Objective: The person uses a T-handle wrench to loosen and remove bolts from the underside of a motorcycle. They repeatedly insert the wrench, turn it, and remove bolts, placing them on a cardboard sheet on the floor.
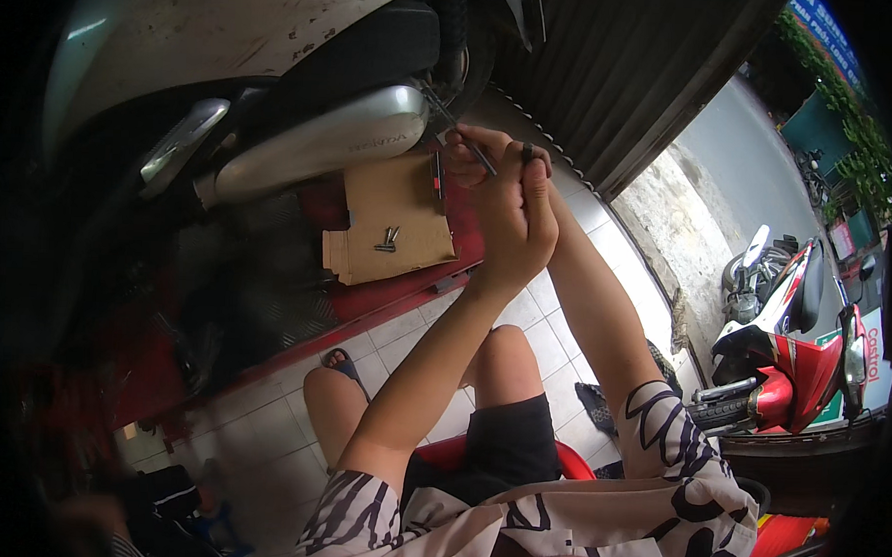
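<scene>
My left hand is closed on a dark metal tool, thumb raised beside its dark end at the top of the grip. Just behind it, my right hand is closed round the same tool, largely hidden by the left one. The tool's slim shaft slants up-left toward the motorbike's underside, behind the silver exhaust muffler; whether its tip touches a part I cannot tell. Below the muffler, a piece of cardboard holds several small metal bolts.
A red lift platform is under the cardboard; tiled floor surrounds my legs. A corrugated metal shutter stands upper right, beside a doorway with a red motorbike outside. I sit on a red stool. Another person's dark-clothed leg is at lower left.
</scene>
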A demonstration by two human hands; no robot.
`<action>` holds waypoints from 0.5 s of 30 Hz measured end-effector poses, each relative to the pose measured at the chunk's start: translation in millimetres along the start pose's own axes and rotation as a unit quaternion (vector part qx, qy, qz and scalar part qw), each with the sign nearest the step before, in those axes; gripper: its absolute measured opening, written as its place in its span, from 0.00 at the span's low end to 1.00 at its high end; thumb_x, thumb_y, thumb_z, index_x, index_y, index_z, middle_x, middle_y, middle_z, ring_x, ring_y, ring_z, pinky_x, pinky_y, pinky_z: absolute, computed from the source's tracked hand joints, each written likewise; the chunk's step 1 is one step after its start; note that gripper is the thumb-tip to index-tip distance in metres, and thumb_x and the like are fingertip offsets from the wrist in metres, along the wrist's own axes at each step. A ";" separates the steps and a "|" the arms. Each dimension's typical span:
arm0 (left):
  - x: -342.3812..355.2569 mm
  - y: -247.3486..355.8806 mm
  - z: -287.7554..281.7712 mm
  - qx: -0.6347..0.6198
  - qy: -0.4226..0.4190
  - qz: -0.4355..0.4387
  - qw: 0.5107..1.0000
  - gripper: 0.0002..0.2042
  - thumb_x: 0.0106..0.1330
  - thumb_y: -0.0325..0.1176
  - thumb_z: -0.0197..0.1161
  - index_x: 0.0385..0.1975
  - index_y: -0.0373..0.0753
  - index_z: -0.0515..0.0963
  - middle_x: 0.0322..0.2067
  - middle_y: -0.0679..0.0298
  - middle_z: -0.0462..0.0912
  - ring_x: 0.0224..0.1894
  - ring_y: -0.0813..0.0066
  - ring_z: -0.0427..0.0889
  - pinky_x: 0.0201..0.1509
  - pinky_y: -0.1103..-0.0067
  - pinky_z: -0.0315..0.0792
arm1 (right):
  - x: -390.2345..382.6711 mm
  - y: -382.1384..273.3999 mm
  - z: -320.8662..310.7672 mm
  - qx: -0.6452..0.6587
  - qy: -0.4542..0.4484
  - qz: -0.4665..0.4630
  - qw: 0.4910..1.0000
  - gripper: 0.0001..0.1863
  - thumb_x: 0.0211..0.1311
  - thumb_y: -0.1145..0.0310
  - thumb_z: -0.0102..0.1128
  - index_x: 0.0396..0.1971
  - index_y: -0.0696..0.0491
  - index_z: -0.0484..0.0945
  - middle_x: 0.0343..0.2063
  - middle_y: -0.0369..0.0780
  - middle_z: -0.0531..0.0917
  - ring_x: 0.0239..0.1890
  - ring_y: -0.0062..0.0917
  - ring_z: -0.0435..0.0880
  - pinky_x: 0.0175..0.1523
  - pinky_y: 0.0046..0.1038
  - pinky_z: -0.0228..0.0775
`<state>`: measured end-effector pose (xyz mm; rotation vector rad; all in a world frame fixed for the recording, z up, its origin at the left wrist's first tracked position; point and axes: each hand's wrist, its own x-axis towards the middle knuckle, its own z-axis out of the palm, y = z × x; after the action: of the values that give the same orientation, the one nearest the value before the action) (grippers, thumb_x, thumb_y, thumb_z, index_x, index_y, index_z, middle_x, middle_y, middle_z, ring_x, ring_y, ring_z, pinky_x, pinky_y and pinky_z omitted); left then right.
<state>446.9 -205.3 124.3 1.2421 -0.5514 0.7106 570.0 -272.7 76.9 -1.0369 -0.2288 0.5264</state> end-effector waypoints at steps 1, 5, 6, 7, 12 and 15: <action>4.4 -3.9 -1.1 0.076 0.004 0.070 0.995 0.10 0.70 0.30 0.47 0.26 0.35 0.70 0.16 0.69 0.64 0.21 0.79 0.64 0.29 0.79 0.60 | -10.1 6.4 -6.3 0.006 0.001 -0.017 1.000 0.11 0.71 0.67 0.42 0.25 0.51 0.67 0.16 0.28 0.64 0.13 0.11 0.60 0.19 0.17 0.56; 10.6 6.0 -19.7 0.083 -0.062 0.035 0.994 0.10 0.68 0.31 0.52 0.27 0.34 0.74 0.21 0.64 0.69 0.24 0.72 0.66 0.32 0.78 0.61 | -18.0 47.2 -0.5 0.183 -0.061 -0.107 0.975 0.11 0.71 0.66 0.42 0.27 0.53 0.67 0.16 0.30 0.67 0.13 0.11 0.62 0.16 0.16 0.57; 13.3 8.7 -22.9 0.105 -0.080 0.042 0.990 0.10 0.68 0.31 0.52 0.27 0.34 0.74 0.22 0.64 0.70 0.24 0.72 0.67 0.32 0.77 0.61 | -20.0 53.8 3.4 0.235 -0.088 -0.132 0.959 0.11 0.71 0.66 0.43 0.27 0.53 0.67 0.16 0.30 0.67 0.13 0.11 0.62 0.16 0.15 0.58; 11.3 12.7 -22.6 0.119 -0.107 0.037 0.986 0.10 0.68 0.31 0.52 0.27 0.34 0.74 0.22 0.63 0.71 0.24 0.72 0.68 0.31 0.77 0.62 | -26.9 62.4 0.7 0.290 -0.105 -0.159 0.938 0.11 0.71 0.66 0.43 0.28 0.54 0.67 0.16 0.31 0.68 0.13 0.11 0.63 0.15 0.15 0.58; -2.2 23.8 -45.6 0.127 -0.092 -0.045 0.987 0.07 0.64 0.25 0.54 0.39 0.31 0.72 0.27 0.57 0.73 0.29 0.69 0.75 0.36 0.76 0.67 | -22.8 94.8 24.7 0.506 -0.237 -0.186 0.808 0.12 0.72 0.65 0.44 0.29 0.56 0.68 0.16 0.33 0.70 0.12 0.11 0.65 0.12 0.14 0.60; -16.3 37.5 -62.6 0.036 -0.073 -0.160 0.984 0.09 0.65 0.25 0.54 0.43 0.29 0.70 0.31 0.57 0.76 0.34 0.69 0.78 0.37 0.75 0.72 | -20.1 91.6 29.4 0.553 -0.305 -0.173 0.756 0.13 0.72 0.64 0.44 0.30 0.57 0.68 0.17 0.34 0.72 0.11 0.11 0.66 0.11 0.13 0.61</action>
<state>408.0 -141.5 121.7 1.4193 -0.4334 0.3731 512.5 -224.3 13.7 0.3792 -0.5815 0.5210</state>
